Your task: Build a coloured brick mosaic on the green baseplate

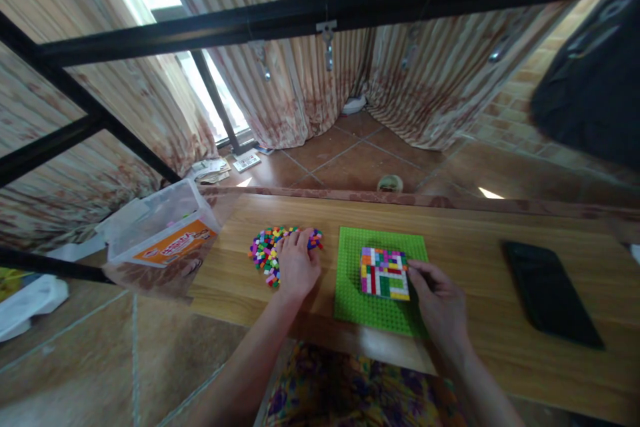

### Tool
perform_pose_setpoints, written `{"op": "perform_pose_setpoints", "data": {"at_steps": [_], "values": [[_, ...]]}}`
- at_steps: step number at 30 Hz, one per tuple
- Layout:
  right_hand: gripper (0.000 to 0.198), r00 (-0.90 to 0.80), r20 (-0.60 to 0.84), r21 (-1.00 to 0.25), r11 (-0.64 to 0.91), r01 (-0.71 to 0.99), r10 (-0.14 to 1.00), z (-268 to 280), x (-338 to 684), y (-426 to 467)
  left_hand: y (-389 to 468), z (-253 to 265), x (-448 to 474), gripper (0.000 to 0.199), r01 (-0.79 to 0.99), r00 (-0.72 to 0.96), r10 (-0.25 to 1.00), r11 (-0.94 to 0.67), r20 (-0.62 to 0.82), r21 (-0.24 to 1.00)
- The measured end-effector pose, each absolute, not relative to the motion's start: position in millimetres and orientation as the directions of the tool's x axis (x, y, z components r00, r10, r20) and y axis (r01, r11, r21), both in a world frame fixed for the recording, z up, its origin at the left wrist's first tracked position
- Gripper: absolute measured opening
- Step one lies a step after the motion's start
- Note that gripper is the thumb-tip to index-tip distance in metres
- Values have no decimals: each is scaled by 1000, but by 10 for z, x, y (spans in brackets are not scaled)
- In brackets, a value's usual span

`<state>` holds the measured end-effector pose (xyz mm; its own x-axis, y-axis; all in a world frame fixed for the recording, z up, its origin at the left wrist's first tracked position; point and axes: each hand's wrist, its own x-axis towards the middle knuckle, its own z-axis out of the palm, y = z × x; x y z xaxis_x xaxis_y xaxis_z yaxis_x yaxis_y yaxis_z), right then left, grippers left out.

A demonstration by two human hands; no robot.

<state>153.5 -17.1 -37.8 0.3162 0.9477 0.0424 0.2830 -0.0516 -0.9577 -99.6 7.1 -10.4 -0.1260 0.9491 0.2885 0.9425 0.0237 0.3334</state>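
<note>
A loose pile of small colourful toy bricks (261, 248) lies on the wooden table. My left hand (299, 265) is over its right side with the fingers bent down among the bricks; the fingertips are partly hidden, and whatever they hold cannot be made out. To the right, a green studded baseplate (347, 290) bears a flat, roughly square block of multicoloured bricks (384, 273). At that block's right edge, my right hand (440, 297) has thumb and forefinger pinched on a small toy brick (406, 267), touching the block.
A dark phone or tablet (553, 293) lies on the right of the wooden table (473, 240). Left of the table is a clear plastic box (160, 220) with an orange label. A black metal bar (290, 18) with hanging clips crosses above, before striped curtains (310, 93).
</note>
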Motion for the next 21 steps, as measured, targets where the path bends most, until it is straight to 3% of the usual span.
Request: {"op": "perform_pose_setpoints", "data": {"at_steps": [7,11,15,18,21], "values": [[29,315,6,-961,-81,263,949,-376,1538,-155,66,-44,-1003,40,906,-144,943,4,299,423],[28,357,16,-975,-64,211,934,-311,1543,-163,-33,123,-916,38,770,-147,935,-97,324,631],[28,453,110,-953,-36,302,885,-134,1505,-285,-199,194,-740,34,461,-148,947,-190,286,867],[25,316,177,-927,50,371,932,89,1361,-417,-310,182,-577,32,230,-128,967,-189,222,955],[22,99,199,-932,157,327,975,267,1166,-501,-396,191,-432,32,163,-84,980,-167,182,972]]}}
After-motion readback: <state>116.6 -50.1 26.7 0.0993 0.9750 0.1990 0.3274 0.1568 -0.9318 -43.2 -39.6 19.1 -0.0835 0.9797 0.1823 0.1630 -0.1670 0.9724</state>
